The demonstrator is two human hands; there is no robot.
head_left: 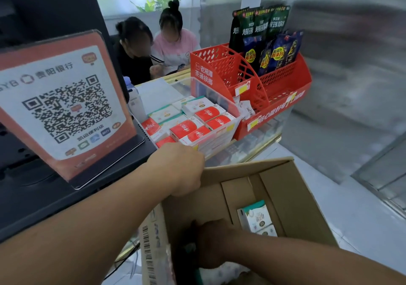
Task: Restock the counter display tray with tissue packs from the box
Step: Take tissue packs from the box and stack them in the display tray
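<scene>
At frame centre the left hand [183,170] steadies the box [292,199] rim, grip curled, while the right hand [214,240] digs low inside, seemingly closing round tissue packs [256,217] for the counter tray [219,108].

i see the clear plastic display tray [228,106] at frame centre, nearly full of flat-lying tissue packs [186,128], red-and-white ones toward the front, white-and-green ones behind. the open cardboard box [292,199] sits lower right, flaps up, with a white-and-teal tissue pack [256,216] standing upright inside against a cardboard divider.
</scene>
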